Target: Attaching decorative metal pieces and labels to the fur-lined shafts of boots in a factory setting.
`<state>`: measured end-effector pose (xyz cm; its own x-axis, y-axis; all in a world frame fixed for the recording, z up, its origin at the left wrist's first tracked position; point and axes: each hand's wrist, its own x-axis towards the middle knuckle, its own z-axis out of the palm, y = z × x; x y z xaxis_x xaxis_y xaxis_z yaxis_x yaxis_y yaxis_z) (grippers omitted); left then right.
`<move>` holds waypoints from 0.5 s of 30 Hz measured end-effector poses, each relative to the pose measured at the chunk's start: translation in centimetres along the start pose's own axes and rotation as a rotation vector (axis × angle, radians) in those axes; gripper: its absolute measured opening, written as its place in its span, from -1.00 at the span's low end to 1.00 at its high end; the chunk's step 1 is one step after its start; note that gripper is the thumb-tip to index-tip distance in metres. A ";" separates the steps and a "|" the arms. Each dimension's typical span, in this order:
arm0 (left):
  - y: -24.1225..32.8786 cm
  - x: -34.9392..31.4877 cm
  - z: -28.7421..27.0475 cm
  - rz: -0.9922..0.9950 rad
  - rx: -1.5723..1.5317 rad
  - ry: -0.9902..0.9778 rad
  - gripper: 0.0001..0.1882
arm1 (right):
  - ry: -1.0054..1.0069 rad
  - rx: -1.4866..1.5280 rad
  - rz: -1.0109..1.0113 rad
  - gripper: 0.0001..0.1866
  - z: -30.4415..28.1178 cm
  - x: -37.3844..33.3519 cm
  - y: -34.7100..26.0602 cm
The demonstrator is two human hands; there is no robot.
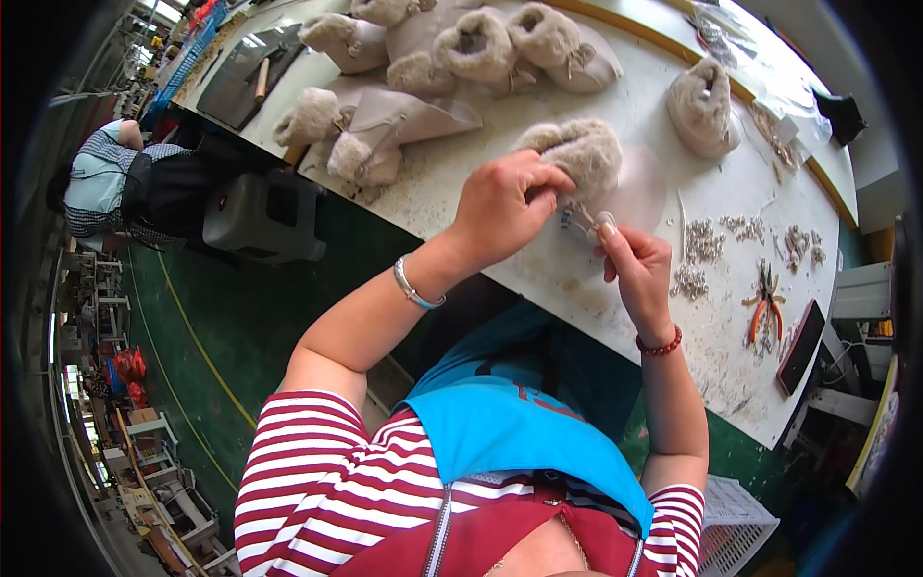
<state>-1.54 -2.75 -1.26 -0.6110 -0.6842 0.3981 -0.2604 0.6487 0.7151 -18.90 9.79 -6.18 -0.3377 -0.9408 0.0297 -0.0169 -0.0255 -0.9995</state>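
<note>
A beige fur-lined bootie [586,154] lies on the white table in front of me, its fluffy cuff toward my left hand [510,207]. That hand is closed in a pinch at the edge of the cuff; whatever is between the fingertips is too small to make out. Thumb and fingers of my right hand [636,264] pinch a small pale round piece [604,221] just off the bootie's near side. A thin strand seems to run from it toward my left fingertips.
More beige booties [476,48] crowd the far side, and another bootie [707,108] stands at right. Small metal fittings [705,240] lie in piles near orange-handled pliers [765,313] and a phone [800,348]. A hammer [261,80] rests on a dark board at left. A person sits beyond.
</note>
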 end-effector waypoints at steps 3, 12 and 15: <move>1.5 1.4 -2.1 0.066 -0.047 0.035 -0.82 | -0.061 -0.057 -0.036 -0.69 -0.8 -0.2 -0.6; -0.6 15.2 -11.2 0.161 0.051 0.360 -0.80 | 0.344 -0.369 -0.248 -0.79 -14.8 0.1 -2.3; -5.2 22.2 -13.3 0.041 0.128 0.277 -0.76 | 0.698 -0.543 -0.312 -0.83 -24.5 1.7 -1.6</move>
<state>-3.83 -25.71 11.50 -0.4008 -0.7101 0.5789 -0.3427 0.7022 0.6241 -42.50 16.51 -4.36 -0.7290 -0.4980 0.4696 -0.5798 0.0846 -0.8104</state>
